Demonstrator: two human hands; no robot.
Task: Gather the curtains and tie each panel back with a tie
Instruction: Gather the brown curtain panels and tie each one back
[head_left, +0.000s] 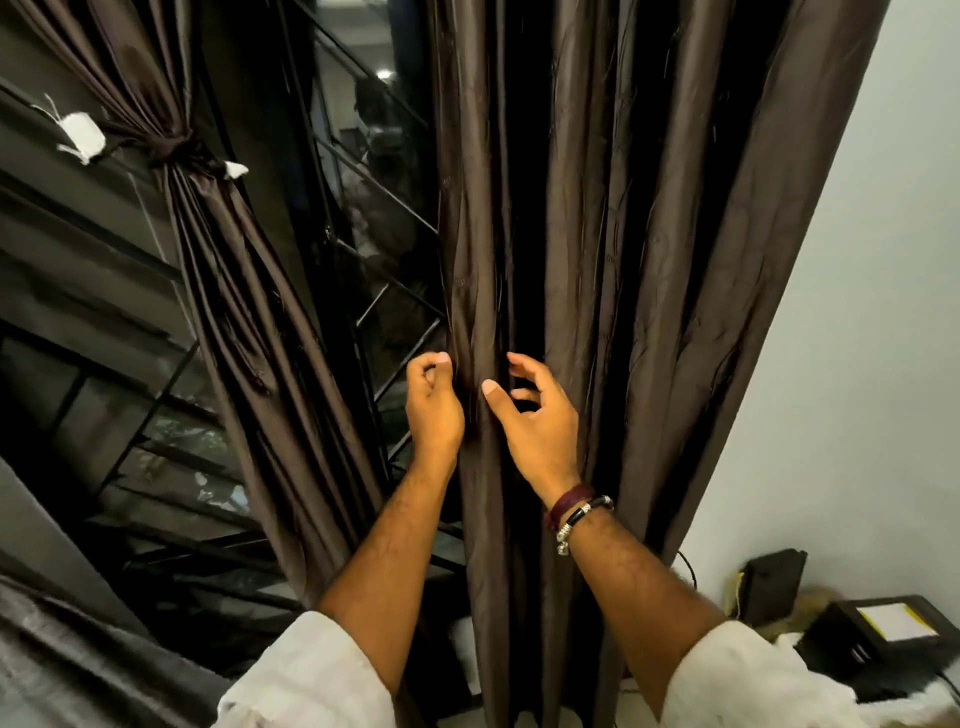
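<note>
Right panel (623, 234): hangs loose and untied, just right of the window grille (384, 291), reaching the white wall.
Left panel (228, 291): left of the grille, gathered and bound by a dark tie (174, 148).
Left hand (434, 402): grip pinches the right panel's edge beside the grille.
Right hand (535, 415): grip released, fingers loosely curved, thumb against a fold just right of the left hand.
Bracelets (574, 512): on the right wrist.

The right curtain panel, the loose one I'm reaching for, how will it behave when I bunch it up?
The right curtain panel hangs in soft long folds, so it will probably gather limply, without springing back. Its sheen suggests slick fabric that may slide through the fingers. The left panel stays cinched under its tie, so a knot probably holds.
</note>
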